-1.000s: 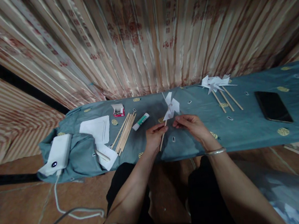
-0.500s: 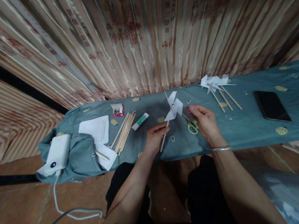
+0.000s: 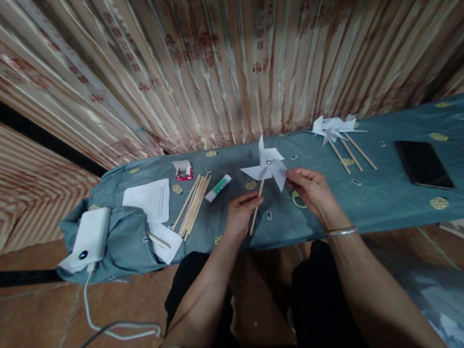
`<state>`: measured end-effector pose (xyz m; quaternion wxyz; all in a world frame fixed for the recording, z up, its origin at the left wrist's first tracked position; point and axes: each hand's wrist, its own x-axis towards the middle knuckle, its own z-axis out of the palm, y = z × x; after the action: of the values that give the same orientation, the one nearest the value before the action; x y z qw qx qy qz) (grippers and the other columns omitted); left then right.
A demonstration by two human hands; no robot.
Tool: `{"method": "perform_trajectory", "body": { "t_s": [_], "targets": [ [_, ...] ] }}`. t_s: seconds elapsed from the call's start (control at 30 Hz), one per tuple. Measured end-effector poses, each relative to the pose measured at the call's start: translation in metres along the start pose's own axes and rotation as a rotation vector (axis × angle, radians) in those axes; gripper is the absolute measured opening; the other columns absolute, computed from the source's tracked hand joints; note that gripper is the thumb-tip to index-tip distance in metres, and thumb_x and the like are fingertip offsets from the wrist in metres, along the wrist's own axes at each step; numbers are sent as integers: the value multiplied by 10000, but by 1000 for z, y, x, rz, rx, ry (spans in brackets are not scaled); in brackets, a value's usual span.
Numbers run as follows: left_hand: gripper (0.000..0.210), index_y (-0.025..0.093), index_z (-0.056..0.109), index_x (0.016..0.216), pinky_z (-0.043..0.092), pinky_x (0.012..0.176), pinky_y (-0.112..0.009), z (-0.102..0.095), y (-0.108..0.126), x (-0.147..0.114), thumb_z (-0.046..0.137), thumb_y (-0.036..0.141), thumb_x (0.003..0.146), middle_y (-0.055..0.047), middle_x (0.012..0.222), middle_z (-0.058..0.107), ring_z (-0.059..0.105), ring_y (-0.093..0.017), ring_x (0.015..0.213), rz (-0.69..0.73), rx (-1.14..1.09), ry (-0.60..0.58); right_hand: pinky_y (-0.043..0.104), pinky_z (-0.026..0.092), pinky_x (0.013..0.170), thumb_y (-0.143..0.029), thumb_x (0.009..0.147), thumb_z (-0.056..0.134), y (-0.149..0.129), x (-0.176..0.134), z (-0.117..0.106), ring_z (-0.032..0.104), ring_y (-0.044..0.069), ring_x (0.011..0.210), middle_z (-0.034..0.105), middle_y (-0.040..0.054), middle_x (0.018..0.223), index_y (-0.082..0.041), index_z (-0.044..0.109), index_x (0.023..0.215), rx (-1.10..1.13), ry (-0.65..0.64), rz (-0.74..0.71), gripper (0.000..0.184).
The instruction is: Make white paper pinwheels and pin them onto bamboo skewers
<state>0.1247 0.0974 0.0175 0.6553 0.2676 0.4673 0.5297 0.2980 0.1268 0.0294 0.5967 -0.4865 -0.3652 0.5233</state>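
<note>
My left hand [image 3: 242, 212] pinches the wooden stick of a white paper pinwheel [image 3: 268, 165], which stands upright above the cloth. A round metal pin head shows at the pinwheel's centre. At its right side, the fingertips of my right hand [image 3: 309, 186] are closed at the edge of one paper blade; whether they grip it or only touch it is hard to tell. Beneath the right hand lies a pair of scissors with green handles [image 3: 299, 200], mostly covered by the fingers.
On the left are a white power bank [image 3: 92, 237] with a cable, paper sheets [image 3: 147, 200], wooden sticks [image 3: 194, 207], a red box of pins [image 3: 183, 171] and a glue stick [image 3: 218, 188]. Finished pinwheels [image 3: 333, 128] and a phone [image 3: 423, 164] lie on the right. A pleated curtain [image 3: 219, 58] hangs behind.
The pinwheel's blades have turned on the stick. My right hand has moved slightly left and down to a blade and now covers more of the scissors. The left hand keeps its hold.
</note>
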Motion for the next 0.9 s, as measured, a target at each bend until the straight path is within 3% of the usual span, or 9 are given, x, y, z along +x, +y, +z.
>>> {"method": "perform_trajectory", "body": {
  "t_s": [0.33, 0.53, 0.77, 0.9],
  "targets": [
    [369, 157, 784, 746, 490, 779, -315, -1, -6, 3, 927, 276, 427, -36, 708, 732, 626, -136, 655, 32, 10, 24, 287, 516, 658, -506, 444, 912, -1, -8, 9, 591, 135, 616, 665, -16, 636, -236, 687, 582, -4, -86, 69, 377],
    [371, 154, 787, 755, 488, 811, -322, 0, -3, 1, 926, 270, 431, -48, 748, 748, 644, -148, 694, 33, -21, -6, 285, 501, 702, -555, 486, 883, 1, -16, 17, 609, 139, 658, 691, 2, 661, -214, 717, 621, -74, -205, 82, 403],
    [401, 150, 775, 711, 480, 708, -278, 3, 6, -4, 934, 243, 355, -34, 688, 731, 623, -128, 643, 13, -142, 18, 257, 432, 568, -571, 646, 780, -5, -36, 19, 592, 143, 600, 702, 9, 663, -188, 724, 710, -508, -373, -26, 392],
    [377, 155, 772, 705, 436, 622, -236, 2, 12, -7, 922, 229, 367, -14, 678, 717, 567, -86, 588, 14, -202, 20, 272, 444, 596, -538, 740, 719, 0, -53, 27, 640, 173, 635, 732, 38, 710, -198, 722, 742, -790, -402, -134, 340]
  ]
}}
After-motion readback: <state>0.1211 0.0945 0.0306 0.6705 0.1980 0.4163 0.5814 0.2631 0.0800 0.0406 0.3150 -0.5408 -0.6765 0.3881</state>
